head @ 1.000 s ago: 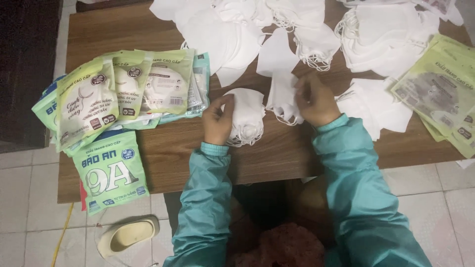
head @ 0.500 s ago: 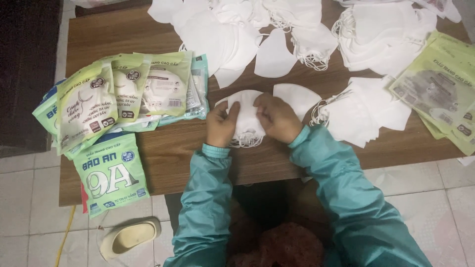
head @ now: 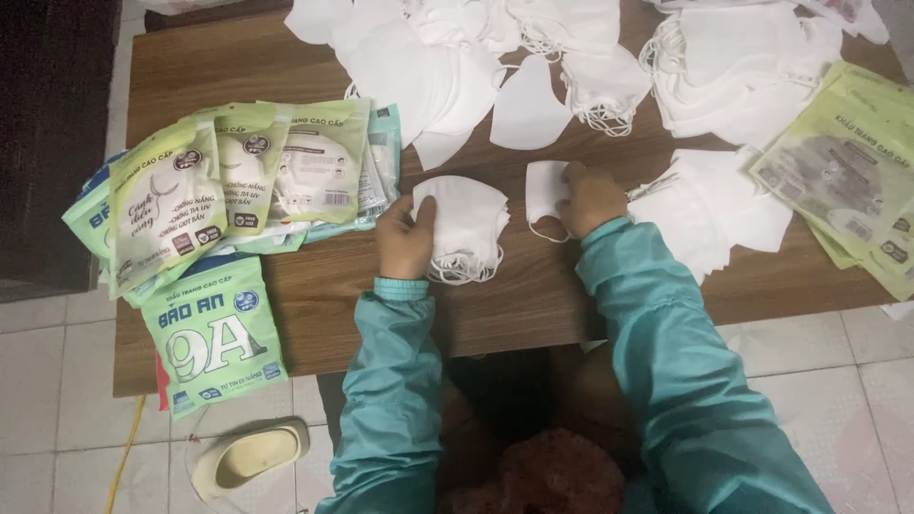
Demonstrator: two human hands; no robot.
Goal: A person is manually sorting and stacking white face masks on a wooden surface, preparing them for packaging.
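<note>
While the left hand [head: 405,238] grips the left edge of a small stack of white face masks [head: 465,228] near the middle of the wooden counter [head: 314,305], the right hand [head: 590,197] pinches a single folded white mask [head: 544,193] just beside that stack, its ear loop trailing toward the person. Both hands are closed on what they hold, and both things rest on the counter top. Teal sleeves [head: 666,352] cover both arms.

To the left of the stack lies a fan of pale green printed packets [head: 238,181], overlapping one another, with one larger green packet [head: 211,333] hanging partly over the near counter edge. Behind the hands, loose white masks [head: 457,57] spread in a heap across the far side, and another heap [head: 743,76] sits at the far right. Just right of the right hand lies a flatter pile of white masks [head: 709,205], touching or nearly touching the wrist. More green packets [head: 847,171] lie at the right edge. On the tiled floor [head: 57,409] below the counter sits a pale slipper [head: 249,455].
</note>
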